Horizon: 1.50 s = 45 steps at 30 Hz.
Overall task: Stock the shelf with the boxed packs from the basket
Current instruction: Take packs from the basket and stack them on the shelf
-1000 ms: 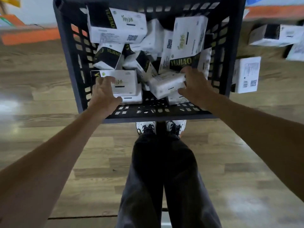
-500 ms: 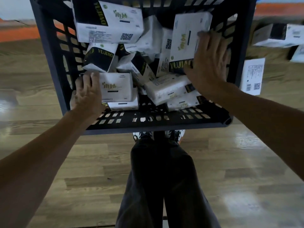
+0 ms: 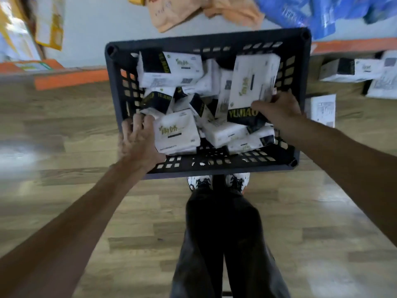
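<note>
1. Our left hand [image 3: 137, 140] curls around the left edge of a white pack [image 3: 176, 132] at the lower left of the basket [image 3: 214, 168].
2. Our right hand [image 3: 277, 108] pinches the lower edge of a tall pack [image 3: 251, 80] leaning at the basket's upper right.
3. The packs look light and soft-wrapped, probably squashy, so we judge the short ends the firmest hold.
4. More packs [image 3: 348, 69] lie at the frame's right edge.
</note>
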{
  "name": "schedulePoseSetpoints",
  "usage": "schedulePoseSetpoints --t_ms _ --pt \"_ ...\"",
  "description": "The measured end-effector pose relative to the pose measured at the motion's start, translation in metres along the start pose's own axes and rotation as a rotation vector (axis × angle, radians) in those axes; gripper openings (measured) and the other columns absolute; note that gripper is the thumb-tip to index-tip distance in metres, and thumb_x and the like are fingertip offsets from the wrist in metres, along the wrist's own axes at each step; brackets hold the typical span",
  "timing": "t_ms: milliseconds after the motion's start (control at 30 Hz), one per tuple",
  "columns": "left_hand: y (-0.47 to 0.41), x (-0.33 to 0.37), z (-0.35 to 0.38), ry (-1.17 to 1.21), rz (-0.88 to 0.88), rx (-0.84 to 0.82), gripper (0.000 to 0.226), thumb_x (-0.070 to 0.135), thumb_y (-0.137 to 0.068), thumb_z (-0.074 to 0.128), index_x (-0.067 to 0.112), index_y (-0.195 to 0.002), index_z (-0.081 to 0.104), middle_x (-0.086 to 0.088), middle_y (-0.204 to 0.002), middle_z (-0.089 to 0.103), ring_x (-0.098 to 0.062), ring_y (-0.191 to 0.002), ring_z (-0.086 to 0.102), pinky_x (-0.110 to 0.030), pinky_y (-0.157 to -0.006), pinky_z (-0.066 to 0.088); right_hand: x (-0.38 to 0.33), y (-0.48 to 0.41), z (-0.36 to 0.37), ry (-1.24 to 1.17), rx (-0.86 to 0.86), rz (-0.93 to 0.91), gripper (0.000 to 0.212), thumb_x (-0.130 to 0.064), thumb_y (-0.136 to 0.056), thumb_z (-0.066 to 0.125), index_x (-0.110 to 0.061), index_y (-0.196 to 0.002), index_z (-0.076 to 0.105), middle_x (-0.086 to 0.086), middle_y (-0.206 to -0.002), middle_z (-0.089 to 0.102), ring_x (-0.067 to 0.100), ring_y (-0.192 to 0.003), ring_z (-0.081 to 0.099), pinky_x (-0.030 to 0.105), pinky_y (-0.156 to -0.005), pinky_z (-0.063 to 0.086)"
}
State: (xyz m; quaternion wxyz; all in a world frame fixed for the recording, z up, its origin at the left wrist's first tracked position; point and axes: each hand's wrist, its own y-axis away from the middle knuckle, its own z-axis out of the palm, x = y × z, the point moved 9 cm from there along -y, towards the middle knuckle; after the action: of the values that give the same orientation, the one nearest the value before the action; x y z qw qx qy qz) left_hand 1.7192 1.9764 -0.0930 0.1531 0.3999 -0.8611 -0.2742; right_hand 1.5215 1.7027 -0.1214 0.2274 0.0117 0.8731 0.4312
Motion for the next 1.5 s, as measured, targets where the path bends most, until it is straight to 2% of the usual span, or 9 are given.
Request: schedulePoseSetpoints --t_ms 133,400,467,633,800,933,1100,1233,1500 --pt "0.043 0.009 -0.099 0.1 0.019 0.035 0.092 0.038 -0.053 0.084 0.015 -0.13 0.038 -0.013 -0.126 0.042 -0.034 -0.119 0.036 -0.047 -0.097 0.042 -0.026 0.077 -0.06 -0.089 -0.035 0.052 0.035 -0.04 -0.07 0.078 -0.017 -0.094 0.065 0.005 -0.094 0.07 0.024 -0.084 0.068 0.046 -0.081 0.059" --pt "0.161 0.049 -0.341 0.168 0.103 0.155 0.096 0.057 -0.052 0.068 0.017 -0.134 0.04 -0.005 -0.125 0.047 -0.032 -0.117 0.04 -0.044 -0.098 0.038 -0.12 0.266 -0.208 -0.363 -0.101 0.023 0.026 -0.022 -0.086 0.072 -0.003 -0.102 0.065 0.01 -0.089 0.069 0.01 -0.062 0.064 0.017 -0.046 0.046" --pt "0.193 0.063 -0.393 0.129 0.161 0.234 0.093 0.066 -0.049 0.056 0.018 -0.128 0.046 -0.004 -0.116 0.052 -0.031 -0.11 0.048 -0.041 -0.096 0.036 -0.141 0.307 -0.242 -0.41 -0.089 -0.024 0.031 -0.027 -0.084 0.073 -0.005 -0.105 0.066 0.01 -0.099 0.071 0.014 -0.073 0.065 0.018 -0.05 0.046" --pt "0.285 0.097 -0.511 0.103 0.242 0.418 0.078 0.056 -0.055 0.066 0.014 -0.12 0.052 -0.005 -0.108 0.056 -0.033 -0.1 0.052 -0.04 -0.089 0.043 -0.177 0.399 -0.312 -0.528 -0.158 -0.116 0.036 -0.013 -0.084 0.072 -0.005 -0.119 0.062 0.013 -0.115 0.069 0.026 -0.102 0.067 0.03 -0.078 0.057" --pt "0.327 0.105 -0.578 0.063 0.199 0.394 0.09 0.068 -0.057 0.057 0.022 -0.132 0.04 0.0 -0.127 0.046 -0.029 -0.118 0.041 -0.038 -0.102 0.033 -0.211 0.463 -0.372 -0.525 -0.219 -0.241 0.015 -0.008 -0.086 0.07 -0.003 -0.099 0.063 0.01 -0.092 0.07 0.022 -0.082 0.068 0.018 -0.057 0.056" --pt "0.338 0.106 -0.631 0.039 0.227 0.489 0.091 0.068 -0.05 0.059 0.021 -0.127 0.044 0.002 -0.118 0.048 -0.026 -0.113 0.045 -0.036 -0.099 0.034 -0.24 0.488 -0.411 -0.473 -0.243 -0.353 0.026 -0.024 -0.081 0.077 -0.009 -0.102 0.071 0.005 -0.095 0.076 0.021 -0.09 0.072 0.038 -0.087 0.057" --pt "0.356 0.121 -0.696 0.101 0.305 0.654 0.093 0.07 -0.047 0.051 0.019 -0.125 0.046 0.002 -0.116 0.051 -0.026 -0.109 0.045 -0.034 -0.095 0.034 -0.288 0.524 -0.448 -0.42 -0.28 -0.475 0.039 -0.034 -0.078 0.078 -0.01 -0.107 0.067 -0.004 -0.079 0.074 0.009 -0.071 0.07 0.026 -0.075 0.055" --pt "0.359 0.13 -0.737 0.129 0.367 0.732 0.09 0.068 -0.05 0.05 0.016 -0.124 0.047 0.001 -0.114 0.051 -0.023 -0.107 0.045 -0.031 -0.095 0.032 -0.33 0.536 -0.472 -0.478 -0.248 -0.542 0.03 -0.028 -0.08 0.078 -0.012 -0.1 0.063 0.003 -0.097 0.075 0.015 -0.089 0.071 0.029 -0.079 0.056" --pt "0.328 0.127 -0.796 0.185 0.303 0.736 0.097 0.071 -0.041 0.045 0.021 -0.125 0.043 0.001 -0.116 0.049 -0.025 -0.113 0.043 -0.034 -0.099 0.036 -0.404 0.533 -0.503 -0.545 -0.128 -0.571 0.037 -0.027 -0.083 0.074 -0.001 -0.107 0.067 0.01 -0.086 0.076 0.018 -0.08 0.074 0.027 -0.071 0.059"
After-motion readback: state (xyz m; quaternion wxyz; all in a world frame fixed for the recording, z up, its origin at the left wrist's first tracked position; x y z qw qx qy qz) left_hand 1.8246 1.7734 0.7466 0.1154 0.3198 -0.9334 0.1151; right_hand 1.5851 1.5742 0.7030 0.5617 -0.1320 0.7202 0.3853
